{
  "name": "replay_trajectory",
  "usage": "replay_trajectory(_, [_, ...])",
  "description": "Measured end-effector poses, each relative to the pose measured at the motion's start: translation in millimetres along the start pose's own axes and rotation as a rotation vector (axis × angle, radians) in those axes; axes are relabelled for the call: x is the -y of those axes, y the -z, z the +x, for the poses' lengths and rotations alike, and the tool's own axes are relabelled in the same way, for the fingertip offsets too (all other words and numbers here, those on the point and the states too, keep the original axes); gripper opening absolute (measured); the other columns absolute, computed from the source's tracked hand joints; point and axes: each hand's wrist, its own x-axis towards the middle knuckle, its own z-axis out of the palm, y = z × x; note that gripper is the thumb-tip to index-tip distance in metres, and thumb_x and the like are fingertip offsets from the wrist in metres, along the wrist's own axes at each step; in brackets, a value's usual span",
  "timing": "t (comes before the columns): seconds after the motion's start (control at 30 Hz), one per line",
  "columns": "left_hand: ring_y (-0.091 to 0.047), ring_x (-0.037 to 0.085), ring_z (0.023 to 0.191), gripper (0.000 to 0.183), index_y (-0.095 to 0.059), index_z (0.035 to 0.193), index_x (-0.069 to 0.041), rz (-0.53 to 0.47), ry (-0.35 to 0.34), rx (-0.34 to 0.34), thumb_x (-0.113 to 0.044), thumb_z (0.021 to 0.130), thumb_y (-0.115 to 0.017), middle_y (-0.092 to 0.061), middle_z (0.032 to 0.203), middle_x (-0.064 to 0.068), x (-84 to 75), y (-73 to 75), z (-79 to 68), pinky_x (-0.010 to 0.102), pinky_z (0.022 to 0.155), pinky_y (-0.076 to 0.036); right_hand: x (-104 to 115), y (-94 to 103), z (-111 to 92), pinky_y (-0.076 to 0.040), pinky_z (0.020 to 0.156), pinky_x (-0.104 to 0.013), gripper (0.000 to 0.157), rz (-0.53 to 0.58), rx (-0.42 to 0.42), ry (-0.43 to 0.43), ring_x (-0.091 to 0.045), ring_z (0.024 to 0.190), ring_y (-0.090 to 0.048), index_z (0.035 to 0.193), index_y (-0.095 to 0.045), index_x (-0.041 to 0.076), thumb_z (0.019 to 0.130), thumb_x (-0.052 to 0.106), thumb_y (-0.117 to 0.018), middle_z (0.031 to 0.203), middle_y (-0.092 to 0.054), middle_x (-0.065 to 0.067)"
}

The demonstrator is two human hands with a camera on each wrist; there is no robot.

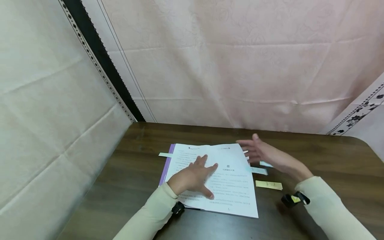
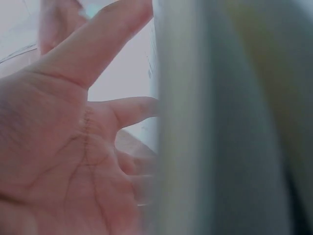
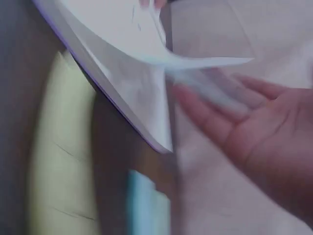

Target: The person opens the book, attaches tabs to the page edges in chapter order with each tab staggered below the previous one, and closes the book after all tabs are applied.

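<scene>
An open book (image 1: 223, 183) with printed pages and a purple cover edge (image 1: 166, 169) lies on the table. My left hand (image 1: 195, 176) rests across its pages, fingers spread. In the left wrist view that palm (image 2: 73, 156) shows, with a blurred pale surface covering the right side. At the book's upper right edge is my right hand (image 1: 264, 154), its fingers extended. In the right wrist view a page (image 3: 122, 41) curves up off the stack, and a pale tab (image 3: 215, 62) sticks out from it over the right fingers (image 3: 205, 112).
A yellow strip (image 1: 268, 185) with writing lies right of the book. Blue strips (image 1: 259, 171) show between it and the right hand. Another pale tab (image 1: 165, 154) juts out from the book's left side. Behind the wooden table (image 1: 192, 130) hangs a pinkish cloth (image 1: 240, 66).
</scene>
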Motion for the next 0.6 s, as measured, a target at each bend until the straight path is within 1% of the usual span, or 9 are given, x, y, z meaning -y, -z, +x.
replay_trajectory(0.07, [-0.013, 0.040, 0.162, 0.111, -0.034, 0.167, -0.029, 0.007, -0.006, -0.007, -0.050, 0.076, -0.094, -0.012, 0.176, 0.016, -1.5, 0.0, 0.5, 0.062, 0.122, -0.031, -6.9, -5.5, -9.4, -0.037, 0.119, -0.056, 0.090, 0.217, 0.058, 0.016, -0.050, 0.150, -0.036, 0.169, -0.013, 0.005, 0.105, 0.065, 0.006, 0.167, -0.028, -0.032])
replay_trajectory(0.13, [-0.015, 0.040, 0.162, 0.111, -0.034, 0.167, -0.029, 0.018, -0.009, -0.011, -0.051, 0.076, -0.093, -0.014, 0.176, 0.016, -1.4, 0.9, 0.0, 0.062, 0.121, -0.033, -13.4, -18.3, -15.1, -0.038, 0.119, -0.048, 0.095, 0.367, 0.079, 0.038, -0.047, 0.152, -0.033, 0.170, -0.006, 0.010, 0.100, 0.070, 0.013, 0.170, -0.018, -0.031])
replay_trajectory(0.17, [-0.015, 0.040, 0.161, 0.110, -0.034, 0.167, -0.029, 0.019, -0.011, -0.010, -0.051, 0.077, -0.093, -0.014, 0.176, 0.016, -0.9, 1.9, -0.8, 0.062, 0.121, -0.033, -16.0, -26.7, -16.8, -0.039, 0.117, -0.044, 0.094, 0.420, 0.075, 0.046, -0.046, 0.152, -0.034, 0.171, -0.004, 0.012, 0.099, 0.070, 0.012, 0.170, -0.015, -0.030])
replay_trajectory(0.2, [-0.015, 0.039, 0.162, 0.108, -0.034, 0.167, -0.029, 0.017, -0.011, -0.010, -0.051, 0.078, -0.092, -0.014, 0.176, 0.016, -0.3, 2.8, -1.3, 0.061, 0.122, -0.032, -17.7, -35.6, -18.2, -0.042, 0.113, -0.039, 0.090, 0.448, 0.061, 0.049, -0.044, 0.151, -0.036, 0.171, -0.004, 0.015, 0.101, 0.070, 0.009, 0.170, -0.016, -0.030])
replay_trajectory(0.27, [-0.016, 0.038, 0.162, 0.103, -0.034, 0.167, -0.029, 0.015, -0.018, -0.008, -0.052, 0.082, -0.089, -0.014, 0.176, 0.015, 1.6, 4.9, -1.5, 0.061, 0.121, -0.033, -18.3, -53.8, -19.6, -0.042, 0.113, -0.036, 0.079, 0.482, 0.026, 0.050, -0.043, 0.151, -0.037, 0.171, -0.005, 0.017, 0.108, 0.064, 0.001, 0.170, -0.016, -0.027])
replay_trajectory(0.37, [-0.015, 0.034, 0.162, 0.092, -0.034, 0.166, -0.030, -0.015, -0.035, 0.009, -0.052, 0.090, -0.081, -0.014, 0.177, 0.013, 7.2, 8.1, 0.0, 0.059, 0.123, -0.031, -14.4, -79.1, -19.0, -0.036, 0.117, -0.037, 0.063, 0.474, -0.048, 0.014, -0.039, 0.155, -0.029, 0.172, -0.006, 0.019, 0.116, 0.046, -0.018, 0.174, -0.017, -0.019])
replay_trajectory(0.47, [-0.017, 0.032, 0.162, 0.082, -0.037, 0.166, -0.028, -0.076, -0.081, 0.026, -0.050, 0.096, -0.075, -0.017, 0.176, 0.011, 18.2, 13.4, 2.7, 0.057, 0.125, -0.029, -9.6, -98.8, -15.7, -0.028, 0.124, -0.045, 0.060, 0.445, -0.137, -0.020, -0.035, 0.158, -0.022, 0.171, -0.009, 0.017, 0.116, 0.029, -0.029, 0.176, -0.016, -0.013])
replay_trajectory(0.53, [-0.026, 0.031, 0.160, 0.074, -0.041, 0.164, -0.024, -0.159, -0.125, 0.017, -0.046, 0.100, -0.071, -0.026, 0.174, 0.012, 28.3, 18.0, 3.8, 0.056, 0.124, -0.031, -6.8, -108.7, -12.2, -0.025, 0.126, -0.052, 0.060, 0.368, -0.186, -0.013, -0.036, 0.159, -0.023, 0.171, -0.011, 0.015, 0.116, 0.025, -0.034, 0.176, -0.015, -0.012])
replay_trajectory(0.6, [-0.036, 0.032, 0.155, 0.068, -0.045, 0.162, -0.018, -0.275, -0.164, 0.015, -0.045, 0.103, -0.067, -0.037, 0.169, 0.012, 39.0, 26.5, 2.1, 0.056, 0.122, -0.035, -4.5, -116.4, -8.8, -0.022, 0.126, -0.058, 0.063, 0.273, -0.198, 0.016, -0.038, 0.159, -0.023, 0.171, -0.011, 0.014, 0.116, 0.026, -0.039, 0.175, -0.017, -0.015])
